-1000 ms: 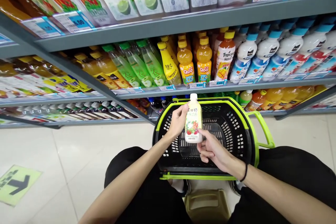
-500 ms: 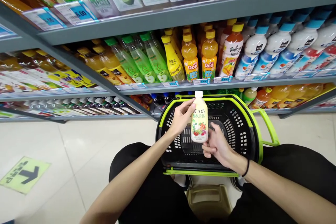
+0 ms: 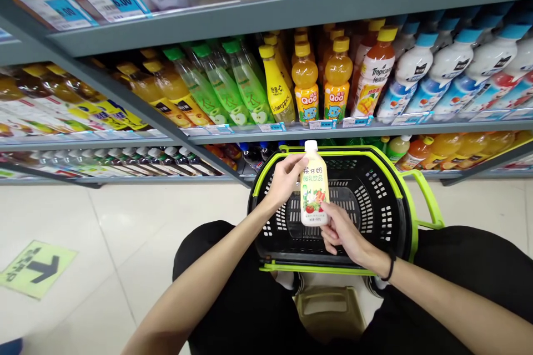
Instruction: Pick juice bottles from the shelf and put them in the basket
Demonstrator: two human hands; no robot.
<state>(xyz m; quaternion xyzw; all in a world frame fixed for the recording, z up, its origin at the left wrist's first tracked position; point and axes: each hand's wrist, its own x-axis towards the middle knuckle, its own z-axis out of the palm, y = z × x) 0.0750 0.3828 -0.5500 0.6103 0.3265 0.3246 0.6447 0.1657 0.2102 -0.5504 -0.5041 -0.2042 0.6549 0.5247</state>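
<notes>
A pale yellow drink bottle (image 3: 314, 188) with a white cap and vegetable pictures on its label is held nearly upright, its front facing me. My left hand (image 3: 287, 177) grips its upper left side near the shoulder, with some fingers hidden behind it. At the lower right, my right hand (image 3: 343, 230) pinches the bottle's bottom corner, thumb on the label and fingers curled behind and below. Beneath both hands stands a black shopping basket (image 3: 375, 188) with a lime green rim and handles; no goods show inside it.
Ahead, a grey shelf (image 3: 266, 133) carries several rows of drinks, including yellow-capped orange Qoo bottles (image 3: 308, 83) and white bottles with blue caps (image 3: 412, 66). My knees flank the basket. A beige stool (image 3: 328, 313) is below, and a green arrow sticker (image 3: 39, 269) lies on the floor at left.
My right thumb has moved from beside the bottle onto its label. The bottle has shifted slightly left, and the camera view has tipped a little downward.
</notes>
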